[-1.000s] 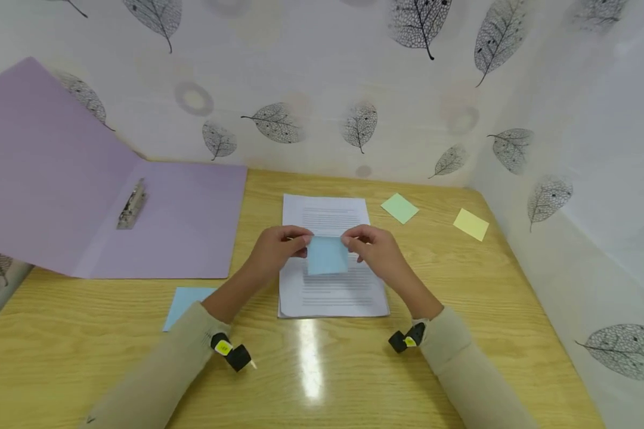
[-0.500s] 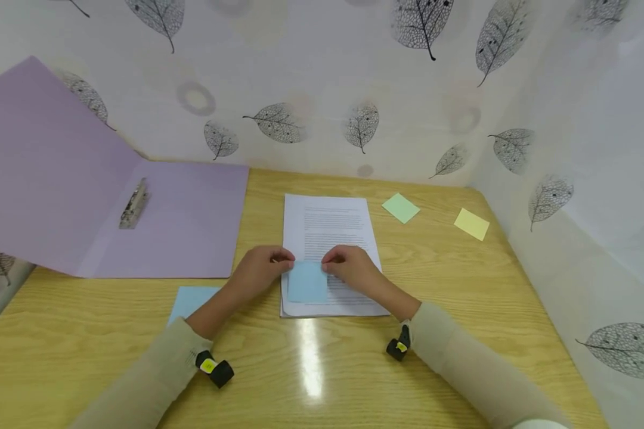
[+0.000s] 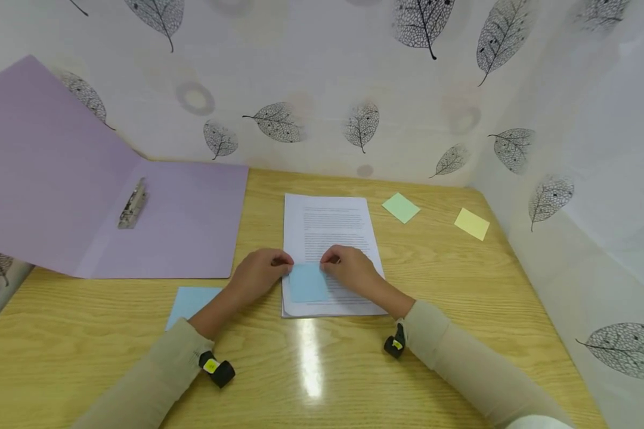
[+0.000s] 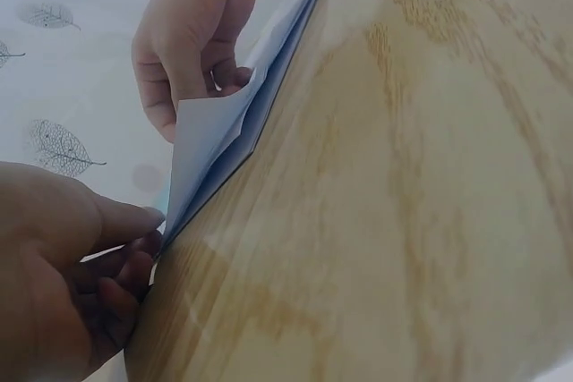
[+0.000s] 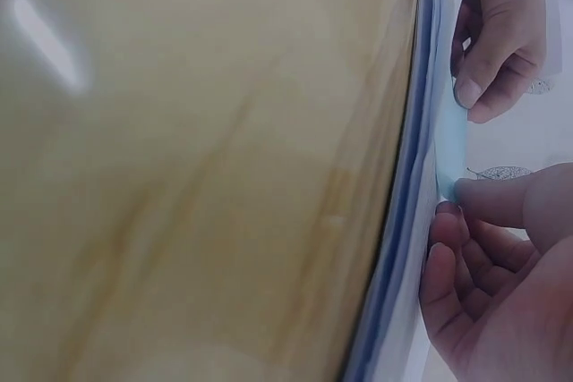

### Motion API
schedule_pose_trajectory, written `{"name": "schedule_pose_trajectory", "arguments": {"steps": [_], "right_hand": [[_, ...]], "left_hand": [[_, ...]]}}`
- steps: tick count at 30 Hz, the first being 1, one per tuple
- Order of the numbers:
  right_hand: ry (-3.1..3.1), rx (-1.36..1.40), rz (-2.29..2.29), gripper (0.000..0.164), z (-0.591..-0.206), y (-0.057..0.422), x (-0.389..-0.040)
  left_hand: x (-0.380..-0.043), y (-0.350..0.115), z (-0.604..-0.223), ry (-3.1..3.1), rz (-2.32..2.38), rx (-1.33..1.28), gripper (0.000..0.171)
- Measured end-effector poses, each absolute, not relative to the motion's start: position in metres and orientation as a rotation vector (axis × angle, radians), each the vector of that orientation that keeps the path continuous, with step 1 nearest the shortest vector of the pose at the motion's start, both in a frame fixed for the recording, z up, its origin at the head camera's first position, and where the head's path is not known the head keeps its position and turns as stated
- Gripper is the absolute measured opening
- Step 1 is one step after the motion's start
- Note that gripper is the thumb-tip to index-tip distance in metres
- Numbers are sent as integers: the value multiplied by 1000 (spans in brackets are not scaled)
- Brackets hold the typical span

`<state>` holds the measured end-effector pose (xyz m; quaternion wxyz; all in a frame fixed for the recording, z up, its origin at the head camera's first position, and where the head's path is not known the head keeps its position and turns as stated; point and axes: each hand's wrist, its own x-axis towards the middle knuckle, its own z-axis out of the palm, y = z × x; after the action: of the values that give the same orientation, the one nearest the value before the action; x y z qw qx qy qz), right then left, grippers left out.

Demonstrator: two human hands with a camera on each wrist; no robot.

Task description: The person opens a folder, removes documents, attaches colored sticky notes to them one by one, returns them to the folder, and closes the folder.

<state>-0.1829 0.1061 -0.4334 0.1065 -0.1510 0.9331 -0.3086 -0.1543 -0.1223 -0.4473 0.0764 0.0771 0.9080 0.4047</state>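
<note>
A small square blue sticky note (image 3: 308, 283) lies close over the lower left part of a stack of printed paper (image 3: 349, 229). My left hand (image 3: 259, 275) pinches its upper left corner between thumb and forefinger. At the upper right corner, my right hand (image 3: 351, 271) pinches the same note. In the right wrist view the note (image 5: 452, 151) spans the gap between both hands. The left wrist view shows the paper stack (image 4: 224, 127) from its near edge, with the top sheets curling up at a corner; the note is mostly hidden behind them.
An open purple folder (image 3: 193, 220) with a metal clip (image 3: 133, 205) stands at the left. A blue paper pad (image 3: 190, 304) lies partly under my left forearm. Green (image 3: 401, 207) and yellow (image 3: 471, 223) notes lie right of the stack. A leaf-patterned wall (image 3: 311, 71) borders the wooden table (image 3: 451, 274).
Both hands have brought the blue note down and left, from mid-page to the lower left of the stack. Over the last half second they have barely shifted.
</note>
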Motion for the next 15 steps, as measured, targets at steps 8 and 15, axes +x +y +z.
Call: {"name": "schedule_pose_trajectory", "arguments": {"steps": [8, 15], "right_hand": [[2766, -453, -859, 5, -435, 105, -183], [2770, -467, -784, 6, -433, 102, -186]], "left_hand": [[-156, -120, -450, 2768, 1131, 219, 15], [-159, -116, -451, 2798, 1039, 206, 13]]}}
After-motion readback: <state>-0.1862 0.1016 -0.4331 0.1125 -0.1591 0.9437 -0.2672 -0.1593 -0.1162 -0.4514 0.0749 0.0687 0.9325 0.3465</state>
